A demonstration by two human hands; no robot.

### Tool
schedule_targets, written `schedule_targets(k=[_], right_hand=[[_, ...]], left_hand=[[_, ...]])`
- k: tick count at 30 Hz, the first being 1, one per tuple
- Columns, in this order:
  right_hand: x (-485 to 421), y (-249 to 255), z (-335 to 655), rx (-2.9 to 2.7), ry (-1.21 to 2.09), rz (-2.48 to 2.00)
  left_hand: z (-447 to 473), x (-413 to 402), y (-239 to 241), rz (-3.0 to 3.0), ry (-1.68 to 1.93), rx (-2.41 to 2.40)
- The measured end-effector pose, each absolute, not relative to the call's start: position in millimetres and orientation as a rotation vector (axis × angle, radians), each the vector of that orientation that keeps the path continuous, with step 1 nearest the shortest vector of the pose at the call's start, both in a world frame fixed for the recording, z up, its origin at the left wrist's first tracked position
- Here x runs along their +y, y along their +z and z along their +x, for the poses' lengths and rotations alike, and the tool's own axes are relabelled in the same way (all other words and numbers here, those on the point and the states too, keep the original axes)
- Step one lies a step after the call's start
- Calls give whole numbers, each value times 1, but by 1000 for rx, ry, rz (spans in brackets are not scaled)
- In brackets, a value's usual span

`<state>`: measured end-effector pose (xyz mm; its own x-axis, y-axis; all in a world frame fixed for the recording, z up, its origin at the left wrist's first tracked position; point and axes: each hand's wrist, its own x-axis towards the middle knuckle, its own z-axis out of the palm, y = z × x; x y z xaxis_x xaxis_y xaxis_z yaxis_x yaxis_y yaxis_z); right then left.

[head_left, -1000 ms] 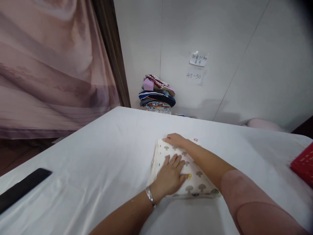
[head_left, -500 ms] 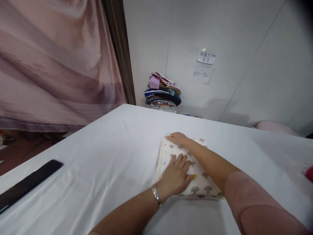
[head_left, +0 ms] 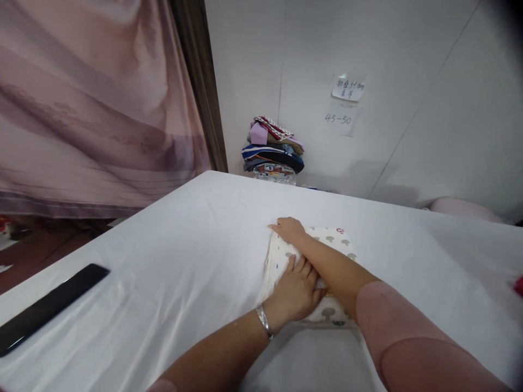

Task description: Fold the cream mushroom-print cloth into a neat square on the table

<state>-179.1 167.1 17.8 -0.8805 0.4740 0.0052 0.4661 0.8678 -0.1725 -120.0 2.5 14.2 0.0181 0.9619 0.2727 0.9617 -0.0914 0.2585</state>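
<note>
Head view: the left hand [head_left: 296, 288] lies flat and open, palm down, fingers stretched forward and pressed onto the near left part of a folded cloth [head_left: 329, 239], a pale piece printed with small grey mushroom shapes. A silver bracelet [head_left: 264, 321] sits on its wrist. The right hand [head_left: 289, 228] reaches farther out, also open and palm down, its fingers resting on the far left corner of the same cloth. The right forearm runs diagonally across the top of the cloth and hides much of its middle, and its pink sleeve [head_left: 392, 321] covers the near right side. The cloth lies flat on the white surface [head_left: 183, 245], a little right of centre, under both hands. Well apart, at the left edge of the surface, lies a long flat black object [head_left: 49, 307]. Beyond the far edge, a stack of folded clothes [head_left: 273, 152] stands against the white wall, with two paper notes [head_left: 347, 90] stuck up to its right. A pink curtain [head_left: 93, 109] hangs at the left.
</note>
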Motion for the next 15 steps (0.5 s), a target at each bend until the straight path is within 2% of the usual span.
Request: schedule_targets(k=[7, 15], right_hand=[[187, 32, -150, -3014, 295, -622], [222, 25, -85, -3002, 13, -915]], left_hand=[[-121, 1, 11, 2228, 557, 2148], [-122, 3, 3, 2258, 522, 2161]])
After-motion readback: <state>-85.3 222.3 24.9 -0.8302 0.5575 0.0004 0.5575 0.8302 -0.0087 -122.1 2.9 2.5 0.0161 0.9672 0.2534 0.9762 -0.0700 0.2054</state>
